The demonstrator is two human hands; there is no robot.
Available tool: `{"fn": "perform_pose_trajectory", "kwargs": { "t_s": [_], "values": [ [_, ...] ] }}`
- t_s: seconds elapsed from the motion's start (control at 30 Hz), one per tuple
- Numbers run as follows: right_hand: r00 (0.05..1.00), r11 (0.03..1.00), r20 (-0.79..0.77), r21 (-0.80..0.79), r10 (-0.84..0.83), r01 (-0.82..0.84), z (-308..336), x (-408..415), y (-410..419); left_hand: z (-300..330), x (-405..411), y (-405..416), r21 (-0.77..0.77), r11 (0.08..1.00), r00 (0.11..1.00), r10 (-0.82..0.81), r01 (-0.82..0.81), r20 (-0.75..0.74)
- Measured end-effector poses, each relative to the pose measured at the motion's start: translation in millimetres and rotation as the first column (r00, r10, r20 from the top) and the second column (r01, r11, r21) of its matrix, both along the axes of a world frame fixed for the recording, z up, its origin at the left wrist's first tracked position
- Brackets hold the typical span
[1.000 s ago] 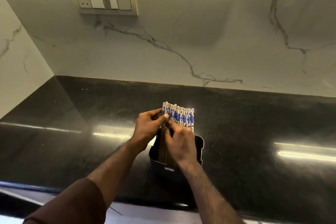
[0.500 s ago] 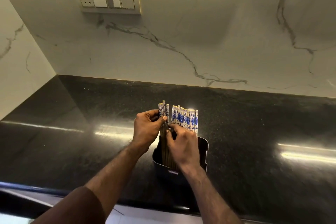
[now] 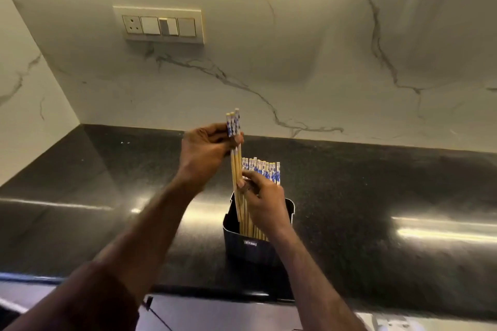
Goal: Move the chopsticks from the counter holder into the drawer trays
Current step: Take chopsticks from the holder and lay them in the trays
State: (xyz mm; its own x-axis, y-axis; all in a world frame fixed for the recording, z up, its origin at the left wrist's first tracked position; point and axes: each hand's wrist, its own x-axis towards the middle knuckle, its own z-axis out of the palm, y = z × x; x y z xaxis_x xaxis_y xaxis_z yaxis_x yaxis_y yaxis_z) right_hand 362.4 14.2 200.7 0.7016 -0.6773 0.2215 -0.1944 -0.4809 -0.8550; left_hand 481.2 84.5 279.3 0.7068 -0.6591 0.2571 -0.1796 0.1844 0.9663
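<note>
You are at a glossy black counter point(image 3: 376, 185) set into a corner of white veined marble, with a socket and switch plate point(image 3: 158, 25) on the back wall up to the left. Your left hand point(image 3: 207, 153) is clamped on three chopsticks point(image 3: 235, 158), pinching them just below their blue-patterned tops; they stand almost upright and are raised well above the rest, though their lower ends appear to reach down inside the black holder point(image 3: 252, 242). Just to the right, your right hand point(image 3: 265, 201) rests against the remaining bundle point(image 3: 265, 169), fingers curled loosely over the sticks; whether it actually grips any of them cannot be told. The holder stands on the counter near its front edge, and the drawer trays are not in view. To do this step well, draw the three straight up along their own line until the tips clear the rim, so they do not snag their neighbours or tip the holder. Keep the right hand steadying the bundle while you lift. Hold the three parallel and tight together, since smooth sticks could easily slide past one another and fan out.
</note>
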Motion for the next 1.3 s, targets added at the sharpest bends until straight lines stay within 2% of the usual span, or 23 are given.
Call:
{"fn": "perform_pose_trajectory", "kwargs": {
  "t_s": [0.1,0.17,0.3,0.4,0.47,0.57,0.7,0.9,1.1,1.2,1.3],
  "values": [
    [0.998,0.994,0.013,0.094,0.058,-0.059,15,-21,13,42,-10,17,-0.056,0.997,0.998,-0.059,0.061,0.032],
    [0.993,0.966,0.076,0.237,0.093,-0.108,21,-39,27,62,-22,32,-0.088,0.991,0.995,-0.096,0.1,0.038],
    [0.972,0.82,0.227,0.545,0.058,-0.176,25,-80,62,76,-51,63,-0.143,0.972,0.982,-0.189,0.188,0.006],
    [0.963,0.748,0.268,0.636,0.02,-0.193,19,-114,91,65,-71,83,-0.143,0.967,0.976,-0.217,0.21,-0.035],
    [0.962,0.736,0.275,0.65,0.005,-0.19,9,-139,108,53,-87,92,-0.133,0.967,0.97,-0.231,0.219,-0.077],
    [0.977,0.778,0.207,0.622,-0.057,-0.086,-8,-185,129,32,-122,100,-0.142,0.953,0.943,-0.291,0.269,-0.162],
    [0.988,0.772,0.095,0.634,-0.124,0.036,-25,-246,141,5,-173,94,-0.133,0.935,0.89,-0.354,0.329,-0.287],
    [0.964,0.68,-0.033,0.702,-0.265,0.211,-55,-343,133,-51,-262,57,0.007,0.895,0.822,-0.408,0.447,-0.397],
    [0.903,0.475,-0.201,0.796,-0.379,0.376,-111,-436,101,-132,-359,0,0.177,0.857,0.813,-0.365,0.484,-0.454],
    [0.861,0.453,-0.316,0.748,-0.399,0.484,-145,-471,73,-183,-400,-29,0.299,0.817,0.832,-0.343,0.493,-0.435],
    [0.809,0.493,-0.435,0.643,-0.394,0.586,-173,-491,49,-231,-424,-47,0.408,0.778,0.858,-0.316,0.479,-0.405]
  ]
}}
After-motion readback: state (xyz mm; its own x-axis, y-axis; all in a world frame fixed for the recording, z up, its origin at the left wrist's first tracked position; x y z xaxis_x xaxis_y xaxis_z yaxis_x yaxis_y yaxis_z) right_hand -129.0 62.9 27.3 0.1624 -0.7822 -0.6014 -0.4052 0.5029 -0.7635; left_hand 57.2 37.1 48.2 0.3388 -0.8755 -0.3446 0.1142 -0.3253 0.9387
